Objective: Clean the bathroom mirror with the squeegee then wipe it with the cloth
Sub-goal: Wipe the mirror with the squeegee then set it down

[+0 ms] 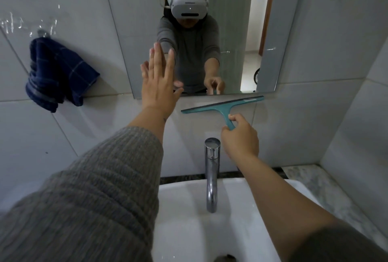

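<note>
Head view: right hand (239, 135) grips the handle of the teal plastic squeegee (222, 107), its blade on the white tile wall just below the rectangular mirror's (231, 30) bottom edge. Left hand (157, 81), fingers spread, lies flat at the mirror's lower left corner. Dark blue checked cloth (56, 75) hangs on the wall, left of the mirror

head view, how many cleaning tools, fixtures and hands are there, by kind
cleaning tools: 2, the teal squeegee and the blue cloth
fixtures: 3, the mirror, the tap and the sink
hands: 2, the left hand and the right hand
total: 7
</note>
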Demonstrator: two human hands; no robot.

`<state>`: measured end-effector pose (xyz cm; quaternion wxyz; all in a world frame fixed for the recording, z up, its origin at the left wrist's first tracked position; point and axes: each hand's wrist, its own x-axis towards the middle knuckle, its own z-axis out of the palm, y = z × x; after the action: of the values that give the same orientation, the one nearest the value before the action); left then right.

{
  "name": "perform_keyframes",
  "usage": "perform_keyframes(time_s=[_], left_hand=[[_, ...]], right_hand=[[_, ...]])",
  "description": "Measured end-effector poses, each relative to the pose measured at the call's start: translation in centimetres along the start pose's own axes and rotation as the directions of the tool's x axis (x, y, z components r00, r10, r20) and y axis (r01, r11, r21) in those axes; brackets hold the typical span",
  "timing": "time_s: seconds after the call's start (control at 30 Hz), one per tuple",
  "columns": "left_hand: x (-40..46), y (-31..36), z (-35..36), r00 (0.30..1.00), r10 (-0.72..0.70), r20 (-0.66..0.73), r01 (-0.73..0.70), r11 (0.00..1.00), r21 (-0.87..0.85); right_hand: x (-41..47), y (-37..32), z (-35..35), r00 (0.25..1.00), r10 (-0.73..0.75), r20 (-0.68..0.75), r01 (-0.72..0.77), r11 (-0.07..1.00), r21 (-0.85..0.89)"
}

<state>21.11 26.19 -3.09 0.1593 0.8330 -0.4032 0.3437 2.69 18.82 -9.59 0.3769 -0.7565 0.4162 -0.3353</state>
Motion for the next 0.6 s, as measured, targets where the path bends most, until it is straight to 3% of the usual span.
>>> perform_keyframes(time_s=[0.1, 0.27, 0.37, 0.47, 0.6], left_hand=[[-1.2, 1.8, -0.1, 0.992, 0.121, 0.042, -0.12, 0.992, -0.038], [-2.5, 5.4, -1.3, 0.909, 0.406, 0.1, -0.38, 0.901, -0.21], [-3.7, 7.4, -2.1, 0.869, 0.484, 0.108, -0.418, 0.832, -0.365], [-5.5, 8.5, -2.7, 0.807, 0.584, 0.088, -0.505, 0.759, -0.411], [-5.7, 9.3, -3.7, 0.615, 0.788, 0.018, -0.745, 0.589, -0.313]], right_hand=[[0.0, -0.1, -2.1, 0.999, 0.014, 0.051, -0.011, 0.998, -0.057], [1.3, -2.6, -8.2, 0.952, 0.111, 0.285, -0.058, 0.981, -0.187], [2.2, -4.5, -12.5, 0.864, 0.139, 0.484, 0.085, 0.907, -0.412], [2.5, -5.6, -15.8, 0.769, 0.165, 0.618, 0.265, 0.797, -0.543], [3.2, -7.8, -18.4, 0.737, 0.133, 0.663, 0.434, 0.659, -0.614]])
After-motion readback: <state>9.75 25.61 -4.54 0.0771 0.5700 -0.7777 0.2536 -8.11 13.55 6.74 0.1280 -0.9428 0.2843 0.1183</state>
